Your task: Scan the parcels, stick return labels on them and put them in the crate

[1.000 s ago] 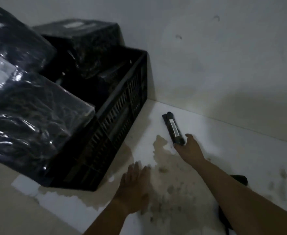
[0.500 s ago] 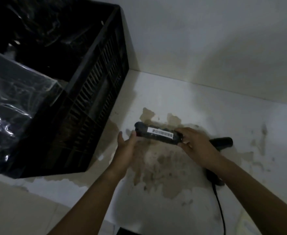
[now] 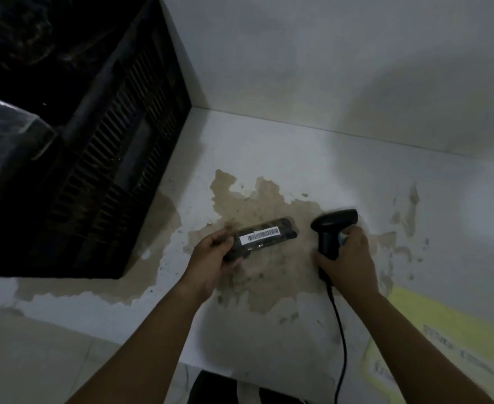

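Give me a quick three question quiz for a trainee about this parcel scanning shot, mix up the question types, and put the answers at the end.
1. True or false: the left hand holds the small black parcel with its barcode label facing up.
2. What does the right hand grip? A) a label roll B) the barcode scanner C) the crate wall
3. On which side of the parcel does the black crate stand, from the person's view?

Key
1. True.
2. B; its cable trails back toward the person.
3. The left; it stands apart from the parcel, against the wall.
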`<state>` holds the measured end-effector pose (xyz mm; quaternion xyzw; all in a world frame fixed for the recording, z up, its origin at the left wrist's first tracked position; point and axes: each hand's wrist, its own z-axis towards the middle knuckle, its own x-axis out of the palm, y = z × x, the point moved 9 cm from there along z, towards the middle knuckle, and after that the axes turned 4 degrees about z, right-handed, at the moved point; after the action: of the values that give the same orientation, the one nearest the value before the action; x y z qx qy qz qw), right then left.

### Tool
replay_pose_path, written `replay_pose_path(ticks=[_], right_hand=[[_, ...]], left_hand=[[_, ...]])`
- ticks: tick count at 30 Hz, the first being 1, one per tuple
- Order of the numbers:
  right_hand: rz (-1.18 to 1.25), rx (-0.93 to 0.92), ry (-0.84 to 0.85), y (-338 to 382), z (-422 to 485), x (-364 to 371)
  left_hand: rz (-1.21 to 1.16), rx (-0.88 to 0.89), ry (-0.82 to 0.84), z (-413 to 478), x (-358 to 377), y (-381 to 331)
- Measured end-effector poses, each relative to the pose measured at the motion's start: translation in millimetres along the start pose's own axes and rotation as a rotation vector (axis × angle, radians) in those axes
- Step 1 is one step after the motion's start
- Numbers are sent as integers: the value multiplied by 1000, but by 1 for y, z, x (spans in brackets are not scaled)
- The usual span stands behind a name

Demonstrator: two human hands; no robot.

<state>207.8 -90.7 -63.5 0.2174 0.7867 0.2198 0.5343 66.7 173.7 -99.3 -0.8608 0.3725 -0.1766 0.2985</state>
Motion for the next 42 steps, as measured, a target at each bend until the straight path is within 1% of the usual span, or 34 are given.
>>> replay_pose_path(ticks=[3, 5, 6, 7, 9, 10, 11, 12, 14, 15, 17, 20, 22, 26, 35, 39, 42], right_hand=[[80, 54, 24, -9, 3, -10], [137, 123, 70, -17, -5, -13], [204, 170, 105, -22, -11, -14], [319, 223, 143, -26, -19, -15], [639, 317, 231, -28, -42, -17], [755, 336, 279, -25, -56, -21], [821, 332, 338, -19, -71, -25], [839, 317, 401, -11, -87, -29], [748, 270, 459, 0, -116, -38], [688, 238, 453, 5, -127, -43], [593, 136, 416, 21, -144, -54], [531, -23, 350, 48, -161, -70], [482, -83, 301, 54, -168, -77], [467, -127, 254, 58, -175, -84], [450, -204, 241, 67, -183, -84], [447, -248, 262, 71, -189, -85], [460, -236, 262, 72, -193, -88]], left_hand=[[-23, 12, 3, -7, 6, 2], [-22, 15, 21, -16, 12, 2], [-8, 11, 38, -21, 16, 2], [4, 7, 63, -28, 21, 1], [35, 22, 98, -42, 29, -3], [60, 50, 100, -48, 32, -7], [83, 82, 95, -53, 34, -11], [107, 111, 89, -57, 36, -14], [133, 147, 79, -66, 41, -18], [136, 161, 79, -70, 44, -19], [138, 190, 85, -77, 51, -20], [125, 219, 89, -85, 61, -22], [118, 233, 94, -89, 66, -24], [100, 251, 99, -95, 69, -29], [112, 263, 87, -103, 63, -33], [98, 255, 63, -104, 58, -35], [72, 238, 41, -102, 54, -37]])
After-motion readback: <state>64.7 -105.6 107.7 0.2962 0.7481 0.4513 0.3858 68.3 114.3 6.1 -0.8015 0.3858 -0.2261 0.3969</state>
